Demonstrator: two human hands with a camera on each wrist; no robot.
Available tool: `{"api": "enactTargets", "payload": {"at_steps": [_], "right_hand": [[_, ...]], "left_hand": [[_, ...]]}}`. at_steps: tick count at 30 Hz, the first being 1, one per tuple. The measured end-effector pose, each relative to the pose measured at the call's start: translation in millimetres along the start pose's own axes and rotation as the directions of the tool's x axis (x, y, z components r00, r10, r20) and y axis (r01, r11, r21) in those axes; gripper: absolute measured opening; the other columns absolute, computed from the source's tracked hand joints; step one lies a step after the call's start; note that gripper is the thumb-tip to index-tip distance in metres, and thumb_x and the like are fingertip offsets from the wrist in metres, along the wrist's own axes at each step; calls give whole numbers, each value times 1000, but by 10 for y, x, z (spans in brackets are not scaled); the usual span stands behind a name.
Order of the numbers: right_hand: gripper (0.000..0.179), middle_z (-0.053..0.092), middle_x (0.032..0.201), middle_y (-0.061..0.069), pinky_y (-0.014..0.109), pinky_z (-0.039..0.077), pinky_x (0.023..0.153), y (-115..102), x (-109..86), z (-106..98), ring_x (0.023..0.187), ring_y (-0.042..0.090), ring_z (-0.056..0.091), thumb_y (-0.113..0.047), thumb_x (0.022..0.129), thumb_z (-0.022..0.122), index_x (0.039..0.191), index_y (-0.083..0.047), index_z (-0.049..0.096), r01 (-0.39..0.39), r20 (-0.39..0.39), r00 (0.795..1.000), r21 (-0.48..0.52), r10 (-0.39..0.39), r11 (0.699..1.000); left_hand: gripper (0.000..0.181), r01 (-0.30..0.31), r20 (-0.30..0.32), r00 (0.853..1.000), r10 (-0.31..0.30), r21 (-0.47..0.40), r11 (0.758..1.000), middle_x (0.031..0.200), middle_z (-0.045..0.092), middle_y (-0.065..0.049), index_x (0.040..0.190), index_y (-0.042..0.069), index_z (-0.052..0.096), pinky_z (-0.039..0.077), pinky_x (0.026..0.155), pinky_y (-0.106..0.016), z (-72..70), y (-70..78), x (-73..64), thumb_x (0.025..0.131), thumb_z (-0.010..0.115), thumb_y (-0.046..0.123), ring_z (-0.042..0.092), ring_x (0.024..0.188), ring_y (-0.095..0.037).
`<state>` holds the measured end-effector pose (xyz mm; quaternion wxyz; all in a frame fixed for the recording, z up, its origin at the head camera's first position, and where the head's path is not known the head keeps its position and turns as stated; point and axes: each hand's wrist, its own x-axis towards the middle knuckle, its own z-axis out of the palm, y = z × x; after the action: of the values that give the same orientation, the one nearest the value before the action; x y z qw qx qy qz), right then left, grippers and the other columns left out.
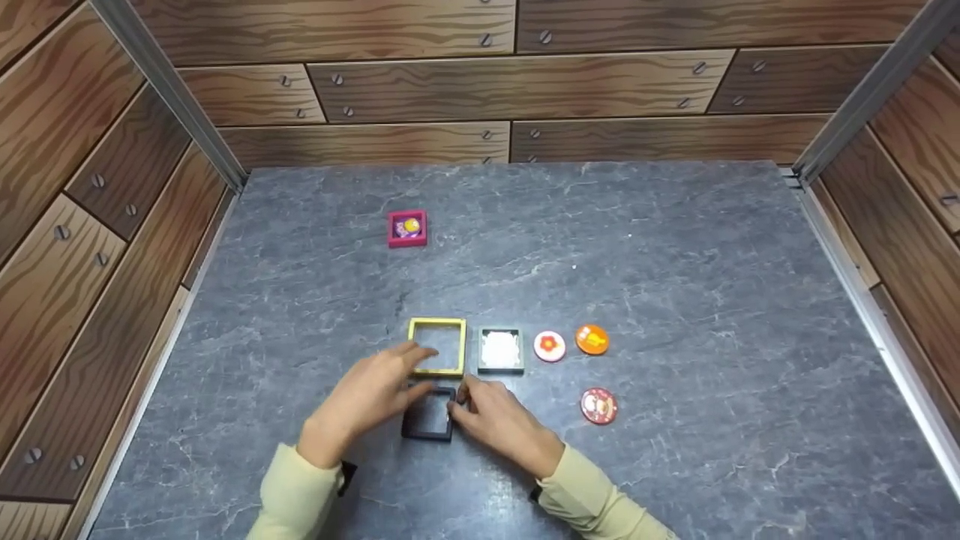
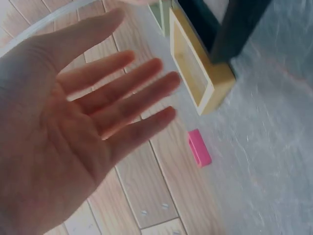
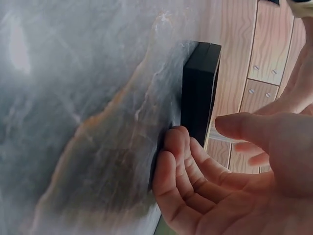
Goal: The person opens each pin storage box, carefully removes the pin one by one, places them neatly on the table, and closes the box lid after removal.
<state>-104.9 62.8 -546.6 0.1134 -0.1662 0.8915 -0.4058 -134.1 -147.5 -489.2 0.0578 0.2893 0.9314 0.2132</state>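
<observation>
A black square frame [image 1: 427, 436] lies flat on the table close to the person. My right hand [image 1: 501, 421] grips its right side, the thumb over the top edge and curled fingers against the outer wall. Over the frame's far left corner is my left hand [image 1: 373, 394], fingers extended and apart; the left wrist view shows its palm bare. Just beyond, a yellow square frame [image 1: 463, 349] sits partly under the left fingertips in the head view. Beside it stands a dark green square box [image 1: 501, 370] with a white patterned inside.
Right of the green box lie a white round disc with a red flower [image 1: 550, 346] and an orange disc [image 1: 592, 340]. Nearer is a red patterned disc [image 1: 598, 406]. A magenta square box [image 1: 407, 243] holding a small colourful piece sits farther back. Wood-patterned walls [image 1: 420, 90] enclose the table.
</observation>
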Motion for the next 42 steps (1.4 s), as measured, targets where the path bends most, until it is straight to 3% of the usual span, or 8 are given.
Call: {"api": "enactTargets", "payload": {"at_steps": [6, 12, 16, 21, 28, 34, 37, 42], "right_hand": [[8, 64, 66, 1, 15, 37, 46, -7, -2, -122, 55, 3, 48, -11, 97, 69, 95, -4, 66, -13, 5, 1000, 23, 13, 1000], [8, 71, 66, 8, 14, 37, 44, -56, 57, -274, 51, 3, 50, -9, 98, 66, 96, -2, 68, -9, 7, 1000, 67, 9, 998], [7, 74, 74, 8, 16, 46, 52, -75, 117, -362, 59, 3, 54, -8, 96, 65, 95, -3, 70, 29, -28, 999, 22, -28, 999], [8, 75, 77, 7, 18, 49, 56, -91, 207, -476, 63, 5, 56, -8, 96, 64, 94, -4, 71, 69, -79, 994, -29, -71, 997], [12, 74, 80, 7, 20, 51, 60, -76, 344, -649, 68, 7, 57, -11, 98, 63, 95, -5, 73, 61, -100, 993, -71, -68, 996], [14, 75, 87, 8, 29, 56, 71, -81, 511, -764, 77, 15, 65, -12, 99, 62, 98, -5, 74, 75, -111, 990, -90, -85, 993], [14, 74, 97, 11, 39, 58, 82, -65, 594, -783, 90, 24, 67, -13, 100, 62, 102, -5, 73, 67, -132, 988, -106, -81, 992], [20, 70, 114, 20, 51, 55, 98, 18, 693, -783, 111, 37, 61, -15, 99, 66, 114, -3, 70, 39, -184, 981, -125, -62, 991]], "left_hand": [[30, -13, -52, 999, 11, -29, 1000, 124, 75, -11, 127, 7, 72, 66, 93, -45, -101, -210, 331, 99, 72, 15, 75, 108, -32], [32, 12, -42, 999, -10, 44, 999, 134, 71, -12, 131, 10, 71, 61, 105, -51, -175, -407, 705, 100, 71, 16, 68, 126, -32], [34, 21, -27, 999, -19, 89, 996, 139, 67, -12, 133, 10, 70, 59, 108, -54, -175, -500, 942, 100, 70, 18, 63, 132, -33], [35, 29, -42, 999, -24, 132, 991, 140, 65, -11, 135, 10, 69, 58, 109, -54, -157, -629, 1186, 100, 67, 11, 60, 134, -31], [33, -3, -102, 995, 24, 204, 979, 138, 66, -13, 132, 8, 70, 59, 106, -53, -106, -798, 1453, 99, 66, 6, 61, 133, -32], [46, 20, -125, 992, 12, 258, 966, 154, 54, -21, 146, 5, 58, 44, 125, -55, -61, -916, 1619, 101, 65, 8, 49, 148, -40], [49, 39, -119, 993, -4, 290, 956, 161, 46, -24, 152, 4, 52, 34, 131, -58, -53, -971, 1682, 104, 59, 8, 38, 155, -45], [48, 64, -72, 997, -42, 342, 938, 164, 41, -25, 156, 5, 48, 31, 132, -61, -65, -1005, 1776, 108, 50, 8, 31, 159, -46]]}}
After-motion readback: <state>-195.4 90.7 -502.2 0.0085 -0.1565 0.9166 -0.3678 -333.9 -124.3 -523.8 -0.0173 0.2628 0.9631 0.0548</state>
